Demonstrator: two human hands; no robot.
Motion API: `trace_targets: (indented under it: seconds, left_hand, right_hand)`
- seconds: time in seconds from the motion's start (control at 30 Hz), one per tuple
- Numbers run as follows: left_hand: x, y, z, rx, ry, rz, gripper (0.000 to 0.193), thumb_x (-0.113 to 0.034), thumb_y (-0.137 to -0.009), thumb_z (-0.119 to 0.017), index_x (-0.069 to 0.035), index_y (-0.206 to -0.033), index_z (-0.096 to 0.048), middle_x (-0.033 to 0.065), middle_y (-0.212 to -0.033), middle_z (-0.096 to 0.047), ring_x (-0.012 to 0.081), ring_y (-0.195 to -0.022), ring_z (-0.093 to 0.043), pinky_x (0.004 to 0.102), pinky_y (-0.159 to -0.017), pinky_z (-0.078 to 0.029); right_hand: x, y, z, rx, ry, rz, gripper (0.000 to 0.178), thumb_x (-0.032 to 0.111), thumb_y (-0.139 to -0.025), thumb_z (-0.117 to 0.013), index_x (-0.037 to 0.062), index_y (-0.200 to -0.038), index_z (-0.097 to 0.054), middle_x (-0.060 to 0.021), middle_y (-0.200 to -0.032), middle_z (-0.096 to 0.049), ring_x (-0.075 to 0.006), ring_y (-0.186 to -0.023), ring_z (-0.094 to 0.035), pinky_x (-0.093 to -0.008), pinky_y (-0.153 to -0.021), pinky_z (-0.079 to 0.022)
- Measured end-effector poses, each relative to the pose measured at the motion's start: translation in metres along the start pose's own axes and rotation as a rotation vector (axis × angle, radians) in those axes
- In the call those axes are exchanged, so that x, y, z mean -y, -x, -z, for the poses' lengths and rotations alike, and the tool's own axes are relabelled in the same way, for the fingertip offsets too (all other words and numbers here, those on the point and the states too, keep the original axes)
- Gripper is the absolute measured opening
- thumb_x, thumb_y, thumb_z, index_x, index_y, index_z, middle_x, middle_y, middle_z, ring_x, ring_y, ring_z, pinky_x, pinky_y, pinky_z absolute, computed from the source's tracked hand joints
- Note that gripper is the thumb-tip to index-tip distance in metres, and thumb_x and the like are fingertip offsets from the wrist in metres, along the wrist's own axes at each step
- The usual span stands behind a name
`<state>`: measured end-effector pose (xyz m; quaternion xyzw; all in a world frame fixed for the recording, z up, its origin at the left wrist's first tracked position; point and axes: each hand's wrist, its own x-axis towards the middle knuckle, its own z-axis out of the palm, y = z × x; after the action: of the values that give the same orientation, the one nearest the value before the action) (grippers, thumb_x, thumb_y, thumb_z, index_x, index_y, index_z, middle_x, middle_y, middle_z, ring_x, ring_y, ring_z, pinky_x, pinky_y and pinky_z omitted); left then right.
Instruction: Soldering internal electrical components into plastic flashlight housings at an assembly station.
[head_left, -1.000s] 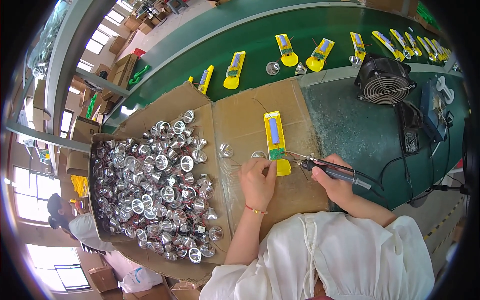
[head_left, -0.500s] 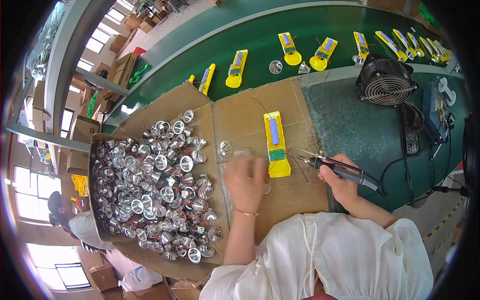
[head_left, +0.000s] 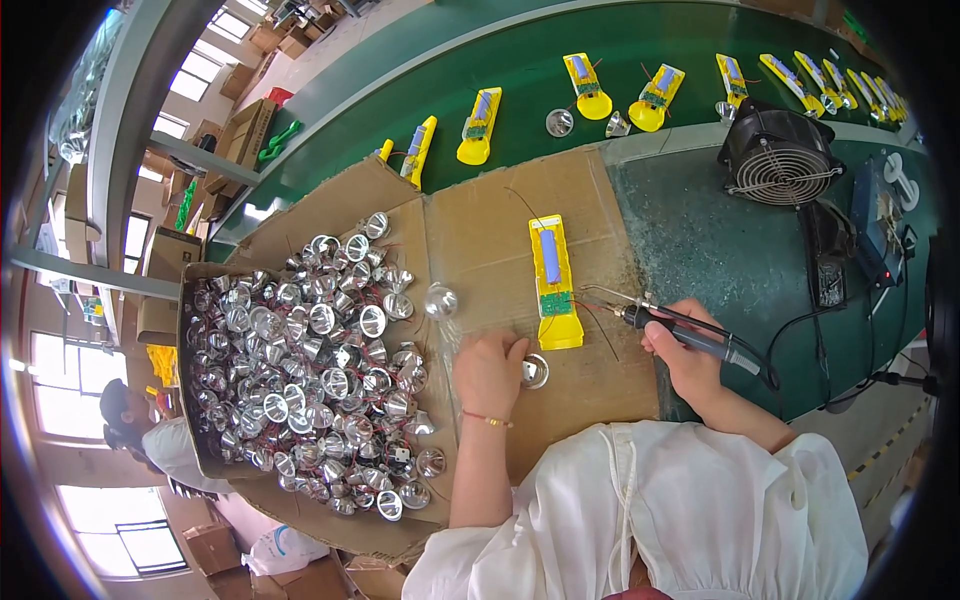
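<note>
My left hand (head_left: 487, 375) is low over the cardboard sheet, knuckles up and fingers curled out of sight; whether they grip anything is hidden. Right beside its thumb lies a small silver reflector cup (head_left: 537, 371). Another reflector (head_left: 440, 301), slightly blurred, is just beyond that hand. My right hand (head_left: 688, 350) is closed around the grey handle of a soldering iron (head_left: 690, 338), whose thin metal tip points left. Close to the tip is an open yellow flashlight housing (head_left: 559, 328) with a blue-purple battery (head_left: 550, 256), a green circuit board (head_left: 555, 303) and loose wires.
To the left, a cardboard box (head_left: 300, 545) holds a heap of reflectors with red wires. Several yellow housings (head_left: 478, 128) line the green bench (head_left: 380, 120) at the back. A black fan (head_left: 785, 160) and a blue powered unit (head_left: 875, 225) stand right. Another person (head_left: 170, 450) is far left.
My left hand has drawn slightly nearer to me, uncovering more of the reflector by its thumb. The farther reflector has shifted a little left. The soldering iron stays near the board.
</note>
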<state>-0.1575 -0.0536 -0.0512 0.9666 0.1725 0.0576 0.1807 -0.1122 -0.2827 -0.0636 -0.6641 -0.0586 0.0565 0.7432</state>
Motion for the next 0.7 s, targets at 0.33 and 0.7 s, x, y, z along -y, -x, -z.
trace_targets:
  seconds: [0.33, 0.7]
  left_hand:
    - [-0.003, 0.002, -0.003, 0.060, 0.804, 0.170, 0.010, -0.009, -0.081, -0.062, -0.001, -0.084, -0.058, 0.0082, -0.073, -0.064, 0.0149, -0.065, -0.061, 0.0267, -0.057, -0.047]
    - [-0.017, -0.005, -0.015, -0.001, 0.631, 0.076, 0.018, -0.015, -0.077, -0.067, 0.002, -0.073, -0.064, 0.0105, -0.070, -0.060, 0.0153, -0.058, -0.059, 0.0275, -0.053, -0.044]
  right_hand:
    - [-0.001, 0.001, 0.000, 0.086, 0.033, 0.057, 0.013, 0.006, -0.080, -0.061, -0.0012, -0.087, -0.052, -0.0082, -0.071, -0.060, -0.0104, -0.061, -0.058, -0.0234, -0.056, -0.048]
    - [0.001, -0.005, -0.017, 0.039, 0.121, 0.070, 0.015, 0.011, -0.077, -0.067, 0.0022, -0.081, -0.056, -0.0002, -0.061, -0.058, -0.0033, -0.054, -0.050, -0.0200, -0.048, -0.040]
